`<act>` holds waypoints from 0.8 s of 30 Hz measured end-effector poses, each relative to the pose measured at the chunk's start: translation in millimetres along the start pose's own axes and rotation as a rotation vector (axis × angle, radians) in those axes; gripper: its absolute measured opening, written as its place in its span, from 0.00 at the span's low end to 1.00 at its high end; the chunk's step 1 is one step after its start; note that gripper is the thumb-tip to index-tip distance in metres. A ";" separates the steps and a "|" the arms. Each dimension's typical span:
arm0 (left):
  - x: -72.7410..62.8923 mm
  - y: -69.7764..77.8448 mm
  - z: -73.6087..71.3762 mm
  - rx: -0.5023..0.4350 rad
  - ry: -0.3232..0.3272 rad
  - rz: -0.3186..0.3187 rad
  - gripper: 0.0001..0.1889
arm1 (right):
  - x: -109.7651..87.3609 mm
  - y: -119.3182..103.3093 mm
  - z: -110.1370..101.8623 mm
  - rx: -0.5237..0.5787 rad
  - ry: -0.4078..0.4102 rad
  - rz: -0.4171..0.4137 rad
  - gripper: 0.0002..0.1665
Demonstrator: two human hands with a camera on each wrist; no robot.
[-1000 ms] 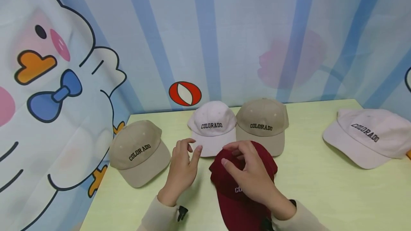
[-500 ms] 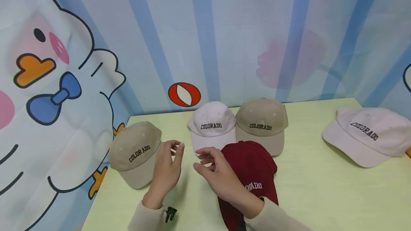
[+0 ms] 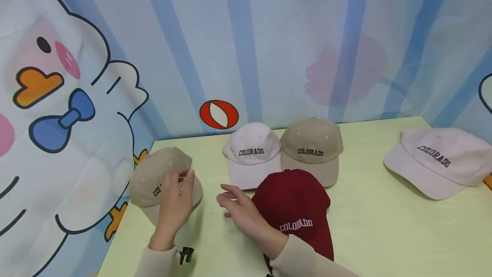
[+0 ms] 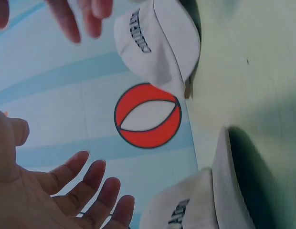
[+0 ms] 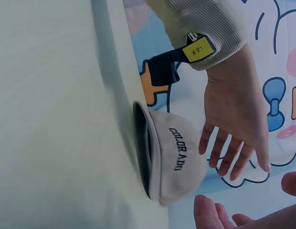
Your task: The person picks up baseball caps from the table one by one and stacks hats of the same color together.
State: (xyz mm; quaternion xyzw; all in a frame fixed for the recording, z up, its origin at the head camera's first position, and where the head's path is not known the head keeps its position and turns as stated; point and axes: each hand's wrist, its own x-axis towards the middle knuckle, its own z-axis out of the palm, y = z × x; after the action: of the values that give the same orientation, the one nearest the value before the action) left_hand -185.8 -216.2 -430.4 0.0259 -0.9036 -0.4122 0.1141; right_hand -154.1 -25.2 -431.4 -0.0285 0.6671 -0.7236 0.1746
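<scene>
My left hand [image 3: 177,202] is raised in front of the left beige cap [image 3: 151,178], partly covering its COLORADO lettering in the head view. Its relaxed fingers [image 4: 98,205] hold nothing, and the same cap's brim [image 4: 229,191] shows beside them in the left wrist view. To the right, my right hand [image 3: 246,217], also holding nothing, has its fingers loosely bent and spread. That forearm overlaps the dark red cap [image 3: 296,195], whose brim points toward me and is partly hidden. In the right wrist view the beige cap [image 5: 179,157] stands between the hands and the table.
A white cap [image 3: 253,140] and a second beige cap [image 3: 313,136] sit side by side at the back of the pale yellow table [image 3: 376,225]. Another pale cap [image 3: 447,157] lies at the far right. A printed cartoon backdrop [image 3: 269,46] rises behind the table.
Both hands have moved left, away from the dark red cap and toward the left beige cap. The red cap's lettering is now uncovered. The caps stay where they were.
</scene>
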 end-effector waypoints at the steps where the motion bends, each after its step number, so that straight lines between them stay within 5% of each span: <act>1: 1.5 -2.2 -2.9 0.001 0.016 0.003 0.29 | 2.0 1.3 2.3 0.013 0.002 0.013 0.32; 8: 9.1 -16.2 -23.1 -0.005 0.104 -0.025 0.32 | 14.0 13.6 18.2 0.116 -0.020 0.096 0.36; 15: 19.4 -37.5 -41.4 0.020 0.262 -0.148 0.34 | 25.5 25.3 32.7 0.172 -0.037 0.155 0.40; 24: 30.0 -76.5 -57.3 0.033 0.234 -0.315 0.40 | 31.0 34.1 48.1 0.214 -0.116 0.172 0.44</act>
State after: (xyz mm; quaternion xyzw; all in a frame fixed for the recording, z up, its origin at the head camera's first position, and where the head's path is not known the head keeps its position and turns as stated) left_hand -205.5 -313.2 -445.9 0.2164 -0.8755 -0.4044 0.1521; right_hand -162.7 -81.8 -465.4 0.0059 0.5749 -0.7701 0.2763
